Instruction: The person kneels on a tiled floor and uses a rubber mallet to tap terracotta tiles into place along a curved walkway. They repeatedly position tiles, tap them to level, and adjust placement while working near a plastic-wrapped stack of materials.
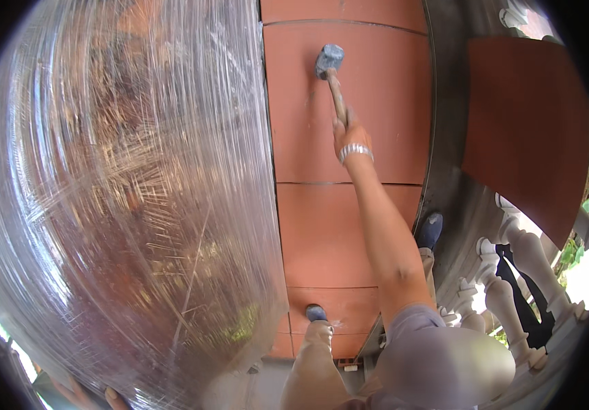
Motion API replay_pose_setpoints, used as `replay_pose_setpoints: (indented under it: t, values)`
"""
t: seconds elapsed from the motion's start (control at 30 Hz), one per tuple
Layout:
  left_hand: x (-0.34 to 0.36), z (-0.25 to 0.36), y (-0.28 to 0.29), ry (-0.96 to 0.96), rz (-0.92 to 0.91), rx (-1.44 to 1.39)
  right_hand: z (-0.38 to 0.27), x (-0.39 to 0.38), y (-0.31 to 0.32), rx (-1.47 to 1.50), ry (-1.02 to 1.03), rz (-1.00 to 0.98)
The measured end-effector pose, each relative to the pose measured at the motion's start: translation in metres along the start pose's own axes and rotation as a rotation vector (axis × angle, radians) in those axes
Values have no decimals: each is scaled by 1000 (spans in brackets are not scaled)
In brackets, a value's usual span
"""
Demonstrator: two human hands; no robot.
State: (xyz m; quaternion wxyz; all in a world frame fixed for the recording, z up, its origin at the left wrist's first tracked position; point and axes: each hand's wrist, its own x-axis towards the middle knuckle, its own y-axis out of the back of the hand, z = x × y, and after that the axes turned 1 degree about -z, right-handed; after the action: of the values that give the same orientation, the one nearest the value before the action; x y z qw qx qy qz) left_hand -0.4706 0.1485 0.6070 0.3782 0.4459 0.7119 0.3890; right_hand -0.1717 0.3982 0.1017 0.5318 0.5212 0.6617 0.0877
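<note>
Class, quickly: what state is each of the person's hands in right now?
Left hand: partly visible at the lower-left edge; open or closed cannot be told.
Right hand: closed, holding a hammer.

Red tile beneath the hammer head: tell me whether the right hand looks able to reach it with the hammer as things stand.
Likely yes: the right hand grips the hammer over the red tile, and nothing visible blocks the way.

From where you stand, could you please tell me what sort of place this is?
Probably an outdoor terrace or balcony: white balusters stand along the right side, greenery shows beyond them, and large reddish tiles lie underfoot.
</note>
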Motion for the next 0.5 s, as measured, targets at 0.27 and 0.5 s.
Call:
replay_pose_setpoints:
  t: [0.27,0.5]
  values:
    - [5,-1,11,35,-198,274,157,-118,-13,-189,75,-170]
    - [10,6,-4,-13,-60,25,171,-19,11,-595,601,-59]
